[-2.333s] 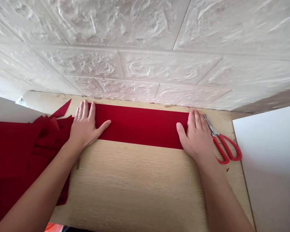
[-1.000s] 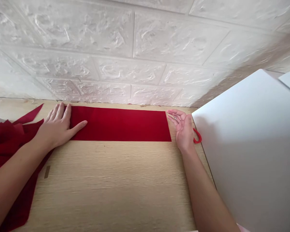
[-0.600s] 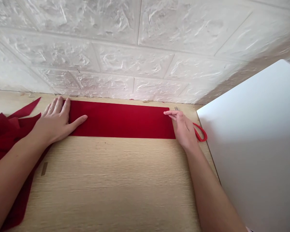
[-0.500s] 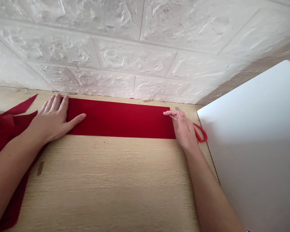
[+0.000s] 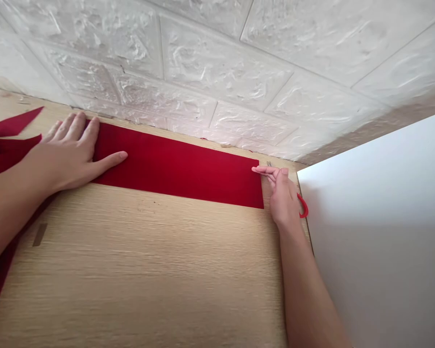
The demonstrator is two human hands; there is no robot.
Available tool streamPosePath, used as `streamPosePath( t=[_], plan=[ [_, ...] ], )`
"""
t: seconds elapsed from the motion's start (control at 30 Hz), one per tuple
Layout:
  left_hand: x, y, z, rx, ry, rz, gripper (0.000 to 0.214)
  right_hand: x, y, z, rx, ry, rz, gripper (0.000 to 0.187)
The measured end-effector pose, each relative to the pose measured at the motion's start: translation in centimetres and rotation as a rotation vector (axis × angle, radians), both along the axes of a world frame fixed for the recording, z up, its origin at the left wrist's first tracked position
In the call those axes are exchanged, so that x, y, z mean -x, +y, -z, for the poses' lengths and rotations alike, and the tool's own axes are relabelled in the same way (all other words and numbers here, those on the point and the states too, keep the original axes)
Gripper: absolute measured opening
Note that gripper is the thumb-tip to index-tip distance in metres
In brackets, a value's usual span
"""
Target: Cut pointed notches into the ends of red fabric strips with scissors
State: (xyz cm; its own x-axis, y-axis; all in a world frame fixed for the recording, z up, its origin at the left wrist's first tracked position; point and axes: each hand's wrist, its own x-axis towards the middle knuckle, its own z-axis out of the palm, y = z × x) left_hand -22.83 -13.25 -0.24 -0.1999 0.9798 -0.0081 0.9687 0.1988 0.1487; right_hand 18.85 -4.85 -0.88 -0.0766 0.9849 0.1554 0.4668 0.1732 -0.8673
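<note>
A long red felt strip (image 5: pixel 181 169) lies flat on the wooden table (image 5: pixel 148 270), close to the wall. My left hand (image 5: pixel 67 154) rests flat on the strip's left end, with its fingers spread and its thumb pointing along the felt. My right hand (image 5: pixel 281 193) stands on its edge at the strip's right end. Its fingers are stretched out and their tips touch the far right corner. Red-handled scissors (image 5: pixel 303 207) lie just behind that hand, mostly hidden by it.
A heap of red felt pieces (image 5: pixel 7 133) lies at the left, partly under my left forearm. A white board (image 5: pixel 377 232) covers the right side past the table's edge. A white brick-pattern wall (image 5: pixel 221 67) runs along the back.
My right hand left the strip's right end, turned palm up beside it, then came back with its fingertips on the far corner. The view swung right and tilted. My left hand stayed put.
</note>
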Motion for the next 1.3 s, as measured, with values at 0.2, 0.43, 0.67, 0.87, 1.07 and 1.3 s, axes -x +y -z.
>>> streamPosePath(
  t=[0.2,0.43,0.67,0.87,1.07,1.3],
  plan=[
    [-0.3,0.0,-0.3,0.008,-0.008,-0.036,0.117,0.5,-0.7,-0.7,-0.095,-0.22,-0.059,0.058],
    [-0.3,0.0,-0.4,0.005,-0.019,-0.048,0.115,1.8,-1.4,-1.4,-0.307,-0.328,-0.127,0.045],
    [-0.2,0.0,-0.1,-0.028,-0.037,-0.04,0.117,11.4,-2.8,-3.2,-0.265,-0.383,-0.455,0.047],
    [0.4,0.1,0.1,-0.009,-0.051,-0.037,0.118,20.8,-3.5,-2.2,-0.165,-0.619,-0.623,0.072],
    [0.7,0.4,0.6,-0.022,-0.014,-0.022,0.118,17.1,-2.4,-1.4,0.047,-0.727,-0.446,0.078],
    [0.7,0.5,0.6,-0.015,-0.004,-0.019,0.119,8.1,-0.3,-0.5,0.061,-0.756,-0.181,0.082]
  ],
)
